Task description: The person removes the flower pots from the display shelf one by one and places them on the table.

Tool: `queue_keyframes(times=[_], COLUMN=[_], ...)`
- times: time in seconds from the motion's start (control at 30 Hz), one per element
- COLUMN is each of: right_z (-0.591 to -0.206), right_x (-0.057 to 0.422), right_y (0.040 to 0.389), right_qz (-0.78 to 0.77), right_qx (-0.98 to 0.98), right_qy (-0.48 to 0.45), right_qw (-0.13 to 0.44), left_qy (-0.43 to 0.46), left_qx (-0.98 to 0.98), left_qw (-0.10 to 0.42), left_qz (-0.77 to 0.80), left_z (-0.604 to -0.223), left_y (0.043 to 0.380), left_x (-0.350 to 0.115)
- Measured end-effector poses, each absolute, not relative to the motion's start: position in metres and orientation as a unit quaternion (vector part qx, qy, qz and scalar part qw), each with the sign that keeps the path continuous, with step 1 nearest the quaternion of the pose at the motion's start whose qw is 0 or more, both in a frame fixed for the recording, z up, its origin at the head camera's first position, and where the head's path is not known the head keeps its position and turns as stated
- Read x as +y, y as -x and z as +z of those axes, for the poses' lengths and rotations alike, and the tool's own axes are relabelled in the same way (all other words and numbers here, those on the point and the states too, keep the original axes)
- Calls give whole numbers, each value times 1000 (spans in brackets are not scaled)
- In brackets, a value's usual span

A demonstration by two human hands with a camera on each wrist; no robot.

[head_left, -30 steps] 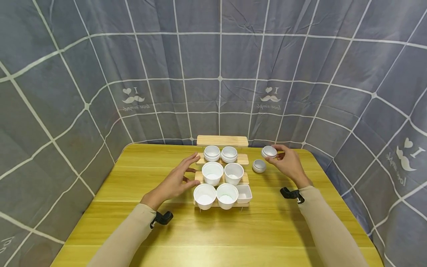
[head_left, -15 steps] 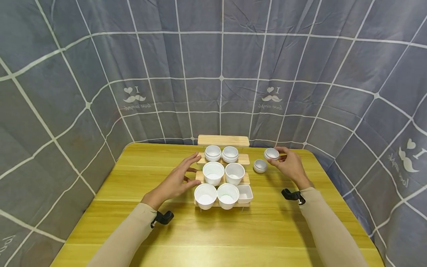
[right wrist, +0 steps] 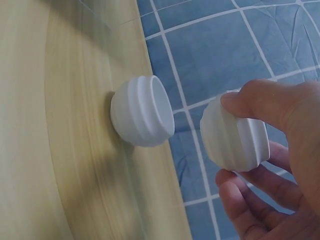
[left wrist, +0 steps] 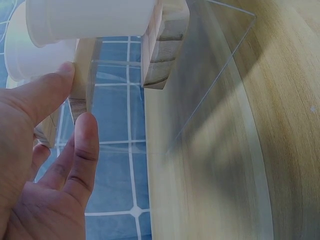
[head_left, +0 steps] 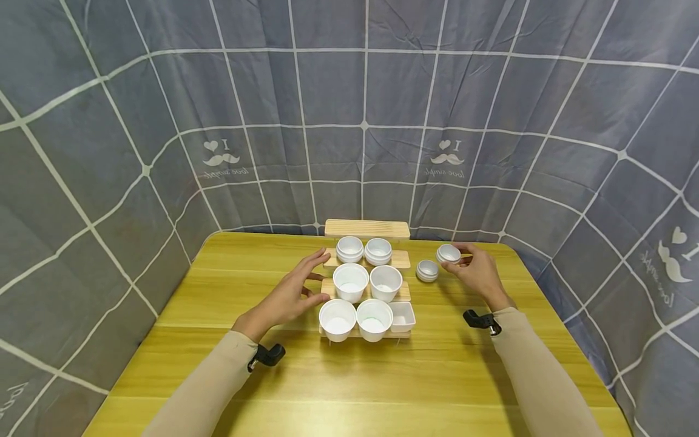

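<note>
My right hand (head_left: 476,273) pinches a small white ribbed flower pot (right wrist: 235,135) between thumb and fingers, just above the table. Beside it a matching ribbed pot (head_left: 428,271) stands upright on the table, a small gap away. My left hand (head_left: 286,295) is at the left side of a tiered wooden stand (head_left: 367,229). In the left wrist view the thumb touches the end of a plank (left wrist: 82,85), with the other fingers fairly straight beside it. On the stand sit two ribbed pots (head_left: 349,249) on an upper plank, with several smooth white pots (head_left: 337,320) lower down.
A small white square pot (head_left: 403,317) sits at the right end of the lowest plank. Clear panels (left wrist: 215,75) support the planks. Behind the wooden table (head_left: 355,382) hangs a grey-blue checked curtain (head_left: 333,91).
My right hand has moved the held ribbed pot slightly right and lower, away from the standing pot. The left hand keeps its place at the stand. The head view has shifted a little.
</note>
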State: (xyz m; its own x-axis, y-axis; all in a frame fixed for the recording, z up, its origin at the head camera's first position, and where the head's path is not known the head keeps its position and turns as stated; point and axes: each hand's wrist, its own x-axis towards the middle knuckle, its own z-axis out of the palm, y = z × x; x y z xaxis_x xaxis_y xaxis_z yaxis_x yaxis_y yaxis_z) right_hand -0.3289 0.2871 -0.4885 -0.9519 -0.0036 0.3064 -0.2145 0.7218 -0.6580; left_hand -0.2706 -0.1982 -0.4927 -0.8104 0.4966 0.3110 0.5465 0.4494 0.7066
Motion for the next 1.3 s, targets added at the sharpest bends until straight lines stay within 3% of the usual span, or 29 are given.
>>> queue_keyframes(times=[1.3], right_z=[-516], right_x=[299], right_y=[331], right_qz=[385], right_qx=[-917], right_qy=[-18], right_qw=[106], left_qy=[307], left_qx=[-849], left_qw=[30], left_qz=[-429], left_z=[-491], left_y=[271], left_x=[-199])
